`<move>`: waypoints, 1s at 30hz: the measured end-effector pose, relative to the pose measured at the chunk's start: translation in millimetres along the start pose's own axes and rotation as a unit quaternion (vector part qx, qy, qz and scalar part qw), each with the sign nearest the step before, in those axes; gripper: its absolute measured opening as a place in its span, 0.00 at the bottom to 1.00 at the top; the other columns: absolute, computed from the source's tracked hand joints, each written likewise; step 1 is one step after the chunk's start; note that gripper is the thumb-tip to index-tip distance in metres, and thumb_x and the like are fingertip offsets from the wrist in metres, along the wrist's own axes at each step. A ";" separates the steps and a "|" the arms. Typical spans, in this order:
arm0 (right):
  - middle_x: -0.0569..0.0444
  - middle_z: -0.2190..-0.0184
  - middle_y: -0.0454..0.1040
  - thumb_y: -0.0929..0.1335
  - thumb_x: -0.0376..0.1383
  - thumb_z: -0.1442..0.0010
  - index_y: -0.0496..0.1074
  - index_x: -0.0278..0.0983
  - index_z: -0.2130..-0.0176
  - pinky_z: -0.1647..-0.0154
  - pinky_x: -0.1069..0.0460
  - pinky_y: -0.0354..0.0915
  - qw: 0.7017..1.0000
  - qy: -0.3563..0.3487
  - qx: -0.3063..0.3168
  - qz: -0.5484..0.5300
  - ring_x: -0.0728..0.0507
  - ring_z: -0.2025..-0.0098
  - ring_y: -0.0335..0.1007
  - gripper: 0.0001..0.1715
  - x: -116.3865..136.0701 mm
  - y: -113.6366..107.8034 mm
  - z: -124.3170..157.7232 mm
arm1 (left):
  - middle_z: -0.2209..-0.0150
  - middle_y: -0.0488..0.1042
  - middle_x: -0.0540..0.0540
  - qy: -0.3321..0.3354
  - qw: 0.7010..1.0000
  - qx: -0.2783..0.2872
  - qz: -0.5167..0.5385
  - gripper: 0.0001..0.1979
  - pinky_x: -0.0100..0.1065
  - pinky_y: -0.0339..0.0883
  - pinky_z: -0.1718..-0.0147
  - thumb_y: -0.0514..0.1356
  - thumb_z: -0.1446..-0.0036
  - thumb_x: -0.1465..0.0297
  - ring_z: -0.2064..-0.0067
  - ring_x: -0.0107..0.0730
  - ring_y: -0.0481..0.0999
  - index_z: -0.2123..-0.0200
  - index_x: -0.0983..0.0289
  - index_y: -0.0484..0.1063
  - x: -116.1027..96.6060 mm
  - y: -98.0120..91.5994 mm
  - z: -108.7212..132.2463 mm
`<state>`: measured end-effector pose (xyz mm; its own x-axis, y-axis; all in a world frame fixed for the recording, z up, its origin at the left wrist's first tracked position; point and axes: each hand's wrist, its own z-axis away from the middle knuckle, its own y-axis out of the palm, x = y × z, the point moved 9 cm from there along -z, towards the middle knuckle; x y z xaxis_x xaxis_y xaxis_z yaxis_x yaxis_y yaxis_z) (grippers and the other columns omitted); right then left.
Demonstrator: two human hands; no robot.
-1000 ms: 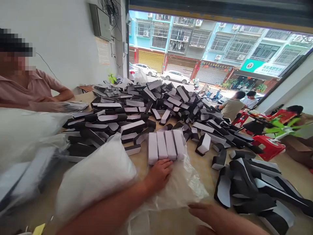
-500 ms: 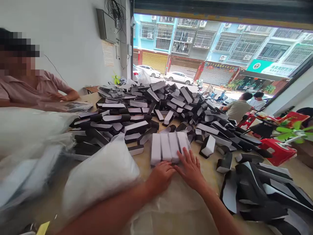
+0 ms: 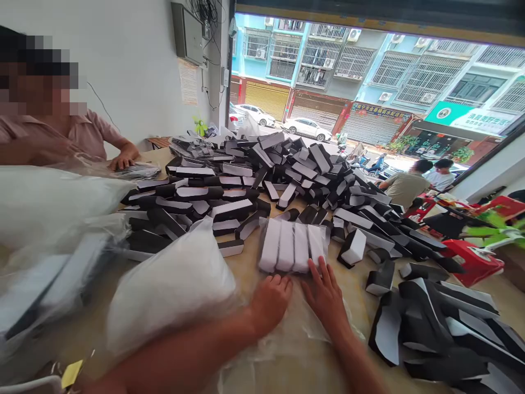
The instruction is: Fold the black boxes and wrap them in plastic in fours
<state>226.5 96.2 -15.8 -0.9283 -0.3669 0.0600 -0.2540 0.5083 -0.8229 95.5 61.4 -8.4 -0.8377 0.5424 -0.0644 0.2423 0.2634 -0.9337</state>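
Several white-topped boxes (image 3: 292,247) lie side by side in a tight row on the table, with clear plastic film (image 3: 287,350) drawn up over them. My left hand (image 3: 270,303) rests on the film at the row's near left corner, its fingers curled and partly hidden. My right hand (image 3: 326,298) lies on the film with its fingers apart, their tips at the row's near right corner. Behind the row rises a large heap of black boxes (image 3: 262,178) with white faces.
A plump white plastic bag (image 3: 172,287) lies close left of my left arm, with more bags (image 3: 53,219) beyond it. Black-and-white foam pieces (image 3: 430,334) lie at right on the wooden table (image 3: 355,290). A seated person's hand (image 3: 123,161) rests on a plastic packet at far left.
My right hand has come up from the bottom of the view to the near edge of the boxes. The plastic film now covers the row, which was bare before.
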 end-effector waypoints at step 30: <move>0.44 0.43 0.72 0.63 0.48 0.32 0.67 0.40 0.39 0.42 0.39 0.61 0.985 -0.096 0.133 -0.047 0.36 0.41 0.67 0.27 24.0 -5.7 -0.4 | 0.43 0.69 0.63 -0.196 0.918 -0.238 0.251 0.23 0.52 0.64 0.41 0.56 0.39 0.71 0.40 0.48 0.68 0.40 0.62 0.60 69.0 -37.0 7.9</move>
<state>205.6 84.8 -9.4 -0.8293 -0.5559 0.0564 -0.2329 0.2521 -0.9392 24.8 82.8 19.0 -0.6518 0.3868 -0.6524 0.7535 0.4277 -0.4993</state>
